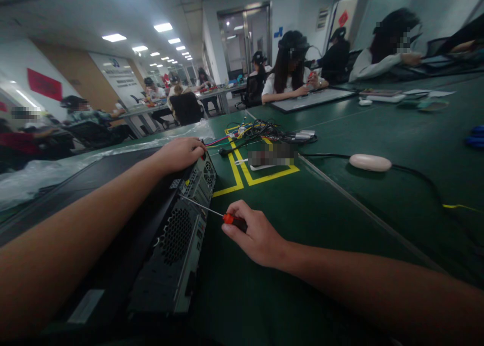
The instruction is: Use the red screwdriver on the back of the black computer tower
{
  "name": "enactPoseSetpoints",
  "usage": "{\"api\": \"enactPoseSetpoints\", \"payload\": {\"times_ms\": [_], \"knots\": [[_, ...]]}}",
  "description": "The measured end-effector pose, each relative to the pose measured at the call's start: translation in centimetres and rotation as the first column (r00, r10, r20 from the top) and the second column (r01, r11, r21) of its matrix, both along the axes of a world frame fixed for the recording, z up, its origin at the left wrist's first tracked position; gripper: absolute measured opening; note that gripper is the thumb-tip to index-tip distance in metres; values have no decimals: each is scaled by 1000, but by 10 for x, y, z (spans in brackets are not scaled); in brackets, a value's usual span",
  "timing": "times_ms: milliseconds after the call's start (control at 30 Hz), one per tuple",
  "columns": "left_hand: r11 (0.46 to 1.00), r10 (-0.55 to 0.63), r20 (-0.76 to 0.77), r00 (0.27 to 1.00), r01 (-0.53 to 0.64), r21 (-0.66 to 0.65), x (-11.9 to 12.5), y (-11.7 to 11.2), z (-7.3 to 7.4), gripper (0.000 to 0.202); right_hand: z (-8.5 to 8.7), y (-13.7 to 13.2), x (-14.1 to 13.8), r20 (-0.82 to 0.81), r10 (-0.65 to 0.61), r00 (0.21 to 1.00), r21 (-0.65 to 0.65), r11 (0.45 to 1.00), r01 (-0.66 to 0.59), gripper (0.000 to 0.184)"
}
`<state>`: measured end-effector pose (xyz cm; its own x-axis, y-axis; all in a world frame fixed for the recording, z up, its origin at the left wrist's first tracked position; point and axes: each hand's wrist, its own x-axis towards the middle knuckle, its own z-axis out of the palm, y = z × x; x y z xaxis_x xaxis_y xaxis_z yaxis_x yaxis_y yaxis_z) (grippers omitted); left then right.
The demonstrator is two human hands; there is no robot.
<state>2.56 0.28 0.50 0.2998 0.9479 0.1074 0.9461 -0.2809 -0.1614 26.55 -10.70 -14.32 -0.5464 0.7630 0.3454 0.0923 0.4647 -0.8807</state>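
A black desktop computer case [124,205] lies on the green table, its metal back panel [189,220] with vent holes and ports turned to the right. My left hand [177,155] is on top of the case by the far back corner, fingers curled over the edge and steadying it. My right hand [255,232] is closed around the dark handle of a screwdriver [228,218] with a red collar. The long thin shaft reaches left to the back panel near its upper edge. I cannot make out whether the tip sits in a screw.
Behind the case lie a bundle of black cables [264,130], yellow tape markings [272,176] and a small blurred item. To the right, a pale oval object [369,162] sits on a black cord. Clear plastic wrap [22,184] is at left. Other people work at tables beyond.
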Motion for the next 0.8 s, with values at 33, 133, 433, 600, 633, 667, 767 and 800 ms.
{"api": "enactPoseSetpoints", "payload": {"times_ms": [33,133,433,600,633,667,767,800], "knots": [[1000,-1,-2,1000,1,-1,0,0,0,62,0,0,0,0,0,1000,3,1000,0,17],[1000,-9,-5,1000,9,3,-1,1,0,61,0,-1,0,-4,5,1000,3,1000,-5,16],[1000,-12,-2,1000,12,17,0,0,0,60,3,-2,-1,-13,22,1000,-27,999,-22,15],[1000,-3,-3,1000,3,1,0,0,1,61,3,-1,0,7,11,1000,24,1000,-12,16],[1000,-3,-4,1000,3,-3,1,0,1,61,3,-1,0,8,10,1000,39,999,-10,16],[1000,-4,-6,1000,4,-6,1,0,1,61,2,-1,0,6,7,1000,53,999,-8,17],[1000,-10,-5,1000,10,-6,0,1,0,60,2,-1,-1,-5,3,1000,56,998,-3,18],[1000,-12,-1,1000,12,-2,0,1,0,60,2,-1,-1,-7,-2,1000,46,999,2,18]]}}
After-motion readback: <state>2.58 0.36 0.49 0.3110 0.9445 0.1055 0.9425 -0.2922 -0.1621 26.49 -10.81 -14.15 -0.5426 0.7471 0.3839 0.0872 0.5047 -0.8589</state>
